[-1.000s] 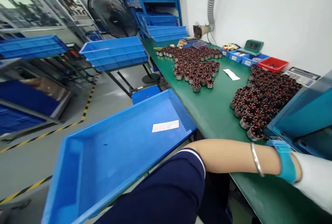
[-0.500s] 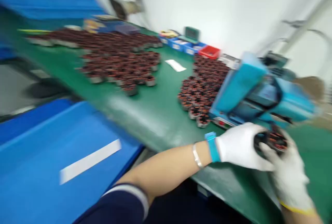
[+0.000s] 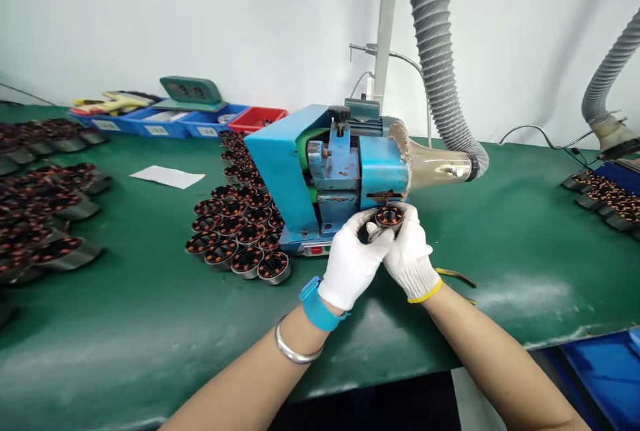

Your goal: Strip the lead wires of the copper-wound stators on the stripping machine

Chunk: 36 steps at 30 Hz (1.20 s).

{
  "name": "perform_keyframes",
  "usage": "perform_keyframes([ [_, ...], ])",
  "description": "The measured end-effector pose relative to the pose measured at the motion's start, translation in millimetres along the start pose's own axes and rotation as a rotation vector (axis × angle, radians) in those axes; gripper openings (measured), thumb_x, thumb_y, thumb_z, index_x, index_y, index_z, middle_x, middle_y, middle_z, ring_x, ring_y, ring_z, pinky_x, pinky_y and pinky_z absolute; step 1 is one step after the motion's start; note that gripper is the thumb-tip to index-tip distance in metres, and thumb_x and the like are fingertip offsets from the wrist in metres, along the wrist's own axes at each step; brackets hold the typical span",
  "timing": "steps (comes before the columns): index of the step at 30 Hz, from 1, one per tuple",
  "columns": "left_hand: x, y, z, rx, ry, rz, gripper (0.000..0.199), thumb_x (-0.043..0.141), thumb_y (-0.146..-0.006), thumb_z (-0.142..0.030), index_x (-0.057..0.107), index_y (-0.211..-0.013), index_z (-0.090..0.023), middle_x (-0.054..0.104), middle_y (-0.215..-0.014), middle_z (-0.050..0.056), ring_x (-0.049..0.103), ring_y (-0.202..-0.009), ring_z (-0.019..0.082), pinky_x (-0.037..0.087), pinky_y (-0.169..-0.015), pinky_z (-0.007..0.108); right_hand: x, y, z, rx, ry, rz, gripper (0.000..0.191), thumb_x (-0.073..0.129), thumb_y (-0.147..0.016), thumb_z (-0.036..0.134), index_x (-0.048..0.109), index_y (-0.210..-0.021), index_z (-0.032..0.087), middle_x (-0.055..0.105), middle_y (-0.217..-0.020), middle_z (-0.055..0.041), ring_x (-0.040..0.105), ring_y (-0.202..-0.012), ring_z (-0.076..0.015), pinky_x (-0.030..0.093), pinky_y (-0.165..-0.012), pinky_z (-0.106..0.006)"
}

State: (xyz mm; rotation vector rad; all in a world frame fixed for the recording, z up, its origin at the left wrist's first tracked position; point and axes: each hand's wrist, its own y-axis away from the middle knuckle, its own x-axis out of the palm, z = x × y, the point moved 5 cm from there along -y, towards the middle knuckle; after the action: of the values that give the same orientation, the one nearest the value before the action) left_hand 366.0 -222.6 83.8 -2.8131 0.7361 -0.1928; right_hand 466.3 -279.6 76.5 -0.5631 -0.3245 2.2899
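Before the blue belt machine (image 3: 325,178), my two white-gloved hands meet. My right hand (image 3: 411,251) is closed around a motor stator (image 3: 389,217), a metal ring with copper windings and a black centre, its open face towards me. It sits just below the slot in the machine's front; whether it touches the machine I cannot tell. My left hand (image 3: 347,261) is closed round a dark round part (image 3: 367,232), mostly hidden by the glove, and its thumb reaches to the stator. Left of the machine, several more stators (image 3: 247,260) stand packed together on the green table (image 3: 165,331).
A transparent funnel (image 3: 435,168) with a grey hose (image 3: 435,38) adjoins the machine's right side. Further stators (image 3: 65,254) stand far left, others (image 3: 610,199) far right. Blue bins (image 3: 160,126), a red bin (image 3: 257,118) and a clock (image 3: 190,90) line the back. Yellow-handled pliers (image 3: 455,276) lie right of my hands.
My view has swung right and levelled, so the machine and both hands are now nearer the middle. The stator is now by the machine's front slot, still in my right hand.
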Motion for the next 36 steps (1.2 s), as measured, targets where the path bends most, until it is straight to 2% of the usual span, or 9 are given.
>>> perform_keyframes([
  [7,-0.7,-9,-6,-0.048,-0.057,-0.07,0.033,0.071,-0.067,-0.036,0.067,-0.092,-0.014,0.074,-0.087,0.006,0.068,-0.084,0.021,0.056,-0.08,0.035,9,-4,9,0.037,0.05,-0.048,0.036,0.063,-0.083,0.037,0.045,-0.111,0.023,0.063,-0.103,-0.0098,0.065,-0.093,-0.0269,0.053,-0.086,-0.046],
  [13,-0.4,-8,-8,-0.041,-0.065,-0.1,0.036,0.071,-0.067,-0.038,0.068,-0.093,-0.013,0.074,-0.089,0.007,0.067,-0.085,0.021,0.054,-0.083,0.035,10,-2,7,0.141,0.1,-0.058,0.042,0.069,-0.081,0.04,0.044,-0.112,0.024,0.063,-0.101,-0.0091,0.065,-0.093,-0.0286,0.053,-0.086,-0.047],
  [21,4.4,-9,-14,-0.045,-0.114,-0.134,0.034,0.069,-0.068,-0.038,0.067,-0.091,-0.014,0.073,-0.087,0.007,0.067,-0.086,0.023,0.053,-0.086,0.038,7,-2,7,0.117,0.104,-0.053,0.042,0.066,-0.083,0.04,0.045,-0.115,0.023,0.065,-0.1,-0.0066,0.065,-0.095,-0.0267,0.052,-0.087,-0.043],
  [25,0.0,5,-11,0.038,-0.18,-0.113,0.035,0.071,-0.066,-0.032,0.064,-0.095,-0.014,0.072,-0.095,0.009,0.067,-0.092,0.025,0.053,-0.091,0.041,-3,10,11,-0.001,0.098,0.021,0.045,0.069,-0.079,0.04,0.05,-0.116,0.023,0.065,-0.105,-0.0065,0.066,-0.093,-0.0253,0.053,-0.086,-0.04],
  [27,-3.9,14,-7,0.069,-0.158,-0.024,0.048,0.073,-0.063,-0.028,0.061,-0.108,-0.015,0.069,-0.112,0.011,0.064,-0.108,0.027,0.049,-0.1,0.043,-10,17,16,-0.157,0.122,0.028,0.047,0.07,-0.077,0.04,0.054,-0.118,0.025,0.062,-0.118,-0.0084,0.064,-0.104,-0.0262,0.052,-0.092,-0.04],
  [29,-6.8,19,0,0.017,-0.04,0.128,0.063,0.075,-0.064,-0.027,0.055,-0.123,-0.017,0.061,-0.131,0.012,0.057,-0.123,0.029,0.044,-0.108,0.044,-16,21,21,-0.302,0.135,0.03,0.05,0.073,-0.073,0.038,0.058,-0.119,0.025,0.053,-0.135,-0.0099,0.054,-0.121,-0.0286,0.047,-0.102,-0.041],
  [32,-10.4,20,8,-0.136,0.175,0.296,0.066,0.074,-0.07,-0.031,0.051,-0.131,-0.019,0.055,-0.14,0.013,0.052,-0.131,0.03,0.043,-0.11,0.044,-19,17,25,-0.333,0.113,0.186,0.061,0.076,-0.067,0.03,0.058,-0.125,0.022,0.042,-0.147,-0.0103,0.042,-0.135,-0.0302,0.038,-0.112,-0.043],
  [34,-13.5,16,8,-0.17,0.212,0.294,0.062,0.076,-0.07,-0.031,0.053,-0.126,-0.019,0.06,-0.134,0.013,0.056,-0.126,0.029,0.048,-0.107,0.042,-20,11,25,-0.253,0.061,0.322,0.076,0.077,-0.064,0.024,0.052,-0.135,0.02,0.04,-0.149,-0.011,0.041,-0.135,-0.0304,0.036,-0.114,-0.043],
  [36,-16.4,12,4,-0.135,0.166,0.229,0.059,0.079,-0.067,-0.028,0.055,-0.119,-0.018,0.066,-0.124,0.012,0.063,-0.116,0.028,0.053,-0.1,0.041,-22,7,22,-0.127,-0.066,0.423,0.089,0.079,-0.061,0.025,0.045,-0.142,0.019,0.044,-0.146,-0.0119,0.047,-0.13,-0.0311,0.042,-0.109,-0.043],
])
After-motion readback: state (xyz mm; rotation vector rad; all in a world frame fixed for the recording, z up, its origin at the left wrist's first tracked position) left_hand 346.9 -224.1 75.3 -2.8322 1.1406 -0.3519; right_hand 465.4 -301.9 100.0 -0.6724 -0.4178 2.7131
